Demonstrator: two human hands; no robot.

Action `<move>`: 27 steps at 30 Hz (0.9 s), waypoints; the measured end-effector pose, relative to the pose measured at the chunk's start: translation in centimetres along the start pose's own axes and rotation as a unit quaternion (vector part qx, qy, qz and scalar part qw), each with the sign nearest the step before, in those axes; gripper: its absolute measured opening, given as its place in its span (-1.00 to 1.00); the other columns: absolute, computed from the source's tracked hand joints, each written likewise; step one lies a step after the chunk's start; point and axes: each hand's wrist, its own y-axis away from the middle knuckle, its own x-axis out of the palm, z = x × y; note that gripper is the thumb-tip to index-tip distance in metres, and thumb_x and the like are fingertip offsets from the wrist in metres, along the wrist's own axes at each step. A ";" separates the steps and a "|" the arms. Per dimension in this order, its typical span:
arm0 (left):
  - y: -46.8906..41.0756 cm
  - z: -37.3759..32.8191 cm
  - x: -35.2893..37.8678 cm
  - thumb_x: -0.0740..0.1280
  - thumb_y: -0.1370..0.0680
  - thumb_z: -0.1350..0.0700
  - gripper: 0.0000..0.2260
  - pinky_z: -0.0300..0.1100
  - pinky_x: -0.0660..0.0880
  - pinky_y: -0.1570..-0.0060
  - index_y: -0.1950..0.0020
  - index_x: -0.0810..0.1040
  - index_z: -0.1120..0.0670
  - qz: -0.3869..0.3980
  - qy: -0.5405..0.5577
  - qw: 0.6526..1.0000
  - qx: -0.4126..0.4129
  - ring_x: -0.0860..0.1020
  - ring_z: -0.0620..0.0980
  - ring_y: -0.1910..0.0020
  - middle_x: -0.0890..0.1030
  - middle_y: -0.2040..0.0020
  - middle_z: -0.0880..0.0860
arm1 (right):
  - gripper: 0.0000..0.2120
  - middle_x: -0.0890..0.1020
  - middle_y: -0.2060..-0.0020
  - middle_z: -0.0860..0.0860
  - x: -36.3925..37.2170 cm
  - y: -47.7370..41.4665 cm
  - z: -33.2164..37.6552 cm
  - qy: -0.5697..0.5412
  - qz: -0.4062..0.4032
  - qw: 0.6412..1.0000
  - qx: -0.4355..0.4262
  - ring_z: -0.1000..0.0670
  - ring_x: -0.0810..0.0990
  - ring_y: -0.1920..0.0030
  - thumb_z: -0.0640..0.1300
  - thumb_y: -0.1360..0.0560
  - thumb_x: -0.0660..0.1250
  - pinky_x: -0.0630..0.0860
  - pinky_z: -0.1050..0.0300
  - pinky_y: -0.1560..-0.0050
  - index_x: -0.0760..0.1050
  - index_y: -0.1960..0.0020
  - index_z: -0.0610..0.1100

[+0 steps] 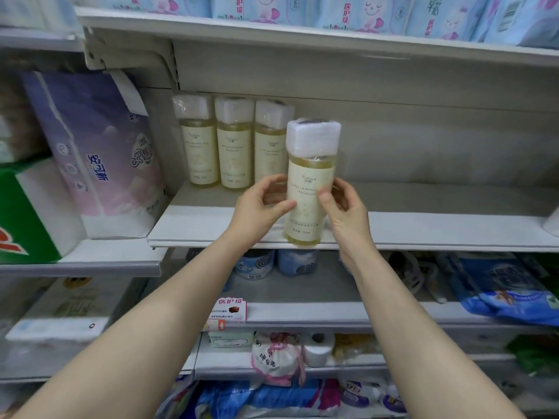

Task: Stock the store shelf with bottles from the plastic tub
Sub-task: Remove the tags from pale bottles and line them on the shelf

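Observation:
A clear bottle of pale yellow liquid [308,179], with a cream label and a white plastic-wrapped cap, is held upright over the front edge of the grey shelf [423,228]. My left hand [260,204] grips its left side and my right hand [341,204] grips its right side, thumbs on the label. Three matching bottles [233,143] stand in a row at the back left of the same shelf, just behind and left of the held one. The plastic tub is out of view.
Purple and white tissue packs [99,152] fill the bay to the left. Blue packs [332,10] line the shelf above. Tins [257,264], a blue bag [508,285] and small goods sit on the lower shelves. Bare shelf stretches to the right of the bottles.

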 end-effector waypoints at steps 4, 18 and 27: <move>1.6 1.9 0.2 0.50 -0.48 0.15 -0.69 -0.13 0.63 0.01 -0.18 0.54 -0.01 -0.006 -0.027 0.998 -0.048 0.66 -0.10 0.11 0.65 0.00 -0.02 | -0.44 0.64 -0.19 0.06 -0.4 1.8 -2.0 0.050 0.013 0.999 0.011 0.17 0.63 -0.15 -0.33 -0.43 0.50 0.57 0.24 -0.12 0.44 -0.38 -0.10; 0.2 3.0 1.3 0.48 -0.48 0.21 -0.73 -0.35 0.55 -0.02 -0.15 0.56 0.02 0.001 -0.015 0.998 -0.057 0.66 -0.11 0.01 0.66 -0.02 0.00 | -0.38 0.64 -0.08 0.07 -0.8 -0.4 -3.4 0.194 -0.019 0.981 0.019 0.09 0.66 -0.07 -0.25 -0.36 0.57 0.60 0.07 -0.19 0.43 -0.35 -0.03; -2.2 3.4 2.6 0.47 -0.50 0.21 -0.60 -0.19 0.55 -0.20 -0.31 0.51 0.07 0.004 -0.058 0.996 -0.070 0.64 -0.17 -0.05 0.64 -0.13 -0.03 | -0.38 0.64 -0.07 0.09 -1.4 -5.2 -4.0 0.246 0.022 0.968 0.033 0.06 0.64 -0.08 -0.14 -0.36 0.60 0.56 0.05 -0.21 0.42 -0.34 -0.05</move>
